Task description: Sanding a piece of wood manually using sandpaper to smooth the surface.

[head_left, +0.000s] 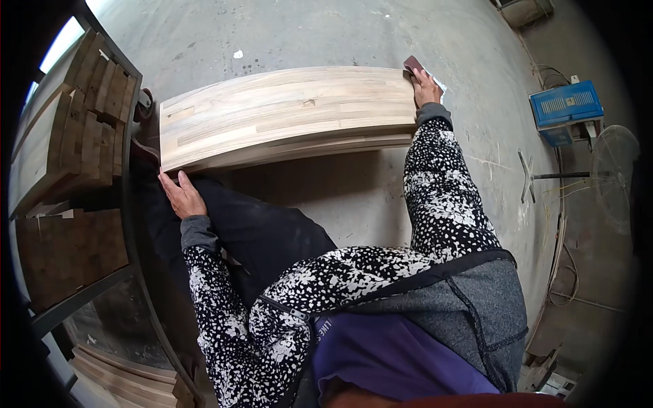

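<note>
A long, pale wooden board (pixel 292 109) made of glued strips lies flat in front of me. At its right end my right hand (pixel 427 90) presses a reddish-brown piece of sandpaper (pixel 412 64) against the edge. A pale bluish edge shows beside that hand. My left hand (pixel 185 197) rests at the near left corner, fingers stretched out along the end and thumb apart. Close to those fingertips a curved reddish-brown strip (pixel 145 151) sticks out; whether the hand touches it I cannot tell. Another board (pixel 326 147) shows under the top one.
On the left a dark metal rack (pixel 132 272) holds stacked wooden boards (pixel 75 251). A caster wheel (pixel 144 102) is near the board's left end. To the right are a blue metal box (pixel 566 105), a standing fan (pixel 612 177) and loose cables (pixel 564 285) along the wall.
</note>
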